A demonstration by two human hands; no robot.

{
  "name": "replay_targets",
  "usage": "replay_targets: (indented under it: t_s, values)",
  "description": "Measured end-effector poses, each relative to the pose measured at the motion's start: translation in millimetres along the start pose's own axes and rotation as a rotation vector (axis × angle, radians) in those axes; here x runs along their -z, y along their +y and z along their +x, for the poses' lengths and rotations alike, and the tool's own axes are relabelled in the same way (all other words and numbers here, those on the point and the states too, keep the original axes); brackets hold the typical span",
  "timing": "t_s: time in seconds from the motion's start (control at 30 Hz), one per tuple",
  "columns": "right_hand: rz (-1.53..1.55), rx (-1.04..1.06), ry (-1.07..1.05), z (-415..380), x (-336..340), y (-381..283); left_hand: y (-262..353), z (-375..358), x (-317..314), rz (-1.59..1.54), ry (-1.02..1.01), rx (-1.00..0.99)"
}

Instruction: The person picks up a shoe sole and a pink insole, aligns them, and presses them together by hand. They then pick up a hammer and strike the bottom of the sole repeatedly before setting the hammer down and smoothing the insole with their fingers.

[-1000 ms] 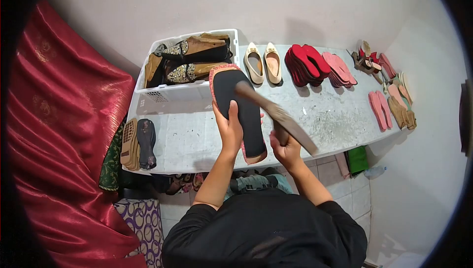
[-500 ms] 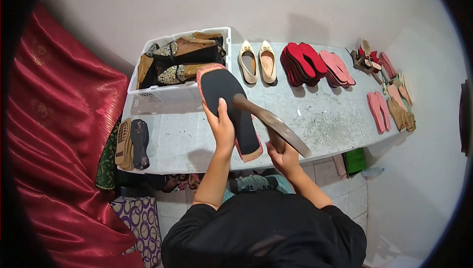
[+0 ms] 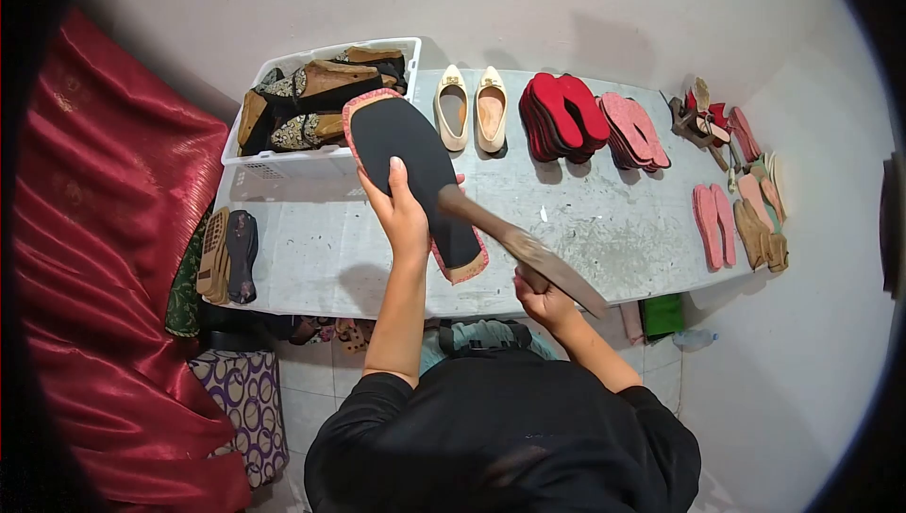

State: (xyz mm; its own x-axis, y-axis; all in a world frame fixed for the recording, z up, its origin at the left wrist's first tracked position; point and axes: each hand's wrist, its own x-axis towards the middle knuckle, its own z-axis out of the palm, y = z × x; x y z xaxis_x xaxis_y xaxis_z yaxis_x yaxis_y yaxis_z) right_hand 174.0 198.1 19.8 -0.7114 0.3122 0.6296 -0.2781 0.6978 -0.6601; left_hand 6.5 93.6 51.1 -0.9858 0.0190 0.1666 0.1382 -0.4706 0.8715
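My left hand is closed around a shoe sole, thumb lying over its flat black face. The sole has a pink-red, ragged-looking rim with a tan strip at each end, and it is tilted up above the table. In my right hand is a cobbler's hammer, gripped by its short handle, most of which the fingers hide. The hammer's rounded end lies over the right edge of the black face; whether it touches cannot be told. Its long flat end points down to the right.
A white plastic crate holds shoes on wooden lasts. Behind the hands stand cream flats, stacked red pieces and pink pieces. Tan soles and a dark sole lie left. Pink strips lie right on the table.
The view has shifted slightly, so the table's things sit a little further left. The sole has moved slightly up and left; the hammer's rounded end stays over it. Both grips are unchanged.
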Motion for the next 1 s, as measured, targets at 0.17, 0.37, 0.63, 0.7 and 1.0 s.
replay_targets:
  t_s: [0.17,0.37,0.63,0.7,1.0]
  values:
    - [-0.079,-0.039,-0.171,-0.2,26.1,12.2,11.3,-9.5,-26.0,-0.130,-0.021,0.048]
    - [0.025,-0.055,-0.215,-15.0,38.6,21.2,18.7,-16.5,-29.2,0.002,-0.002,-0.027]
    - [0.007,0.012,-0.246,-25.6,60.5,44.2,25.7,-33.7,-36.6,-0.055,0.016,-0.012]
    - [0.084,0.013,-0.271,-28.3,69.5,44.6,9.5,-32.1,-30.8,0.020,0.094,-0.121]
    - [0.029,0.054,-0.263,-28.8,72.4,57.3,-6.7,-58.9,-25.5,0.136,0.255,-0.257]
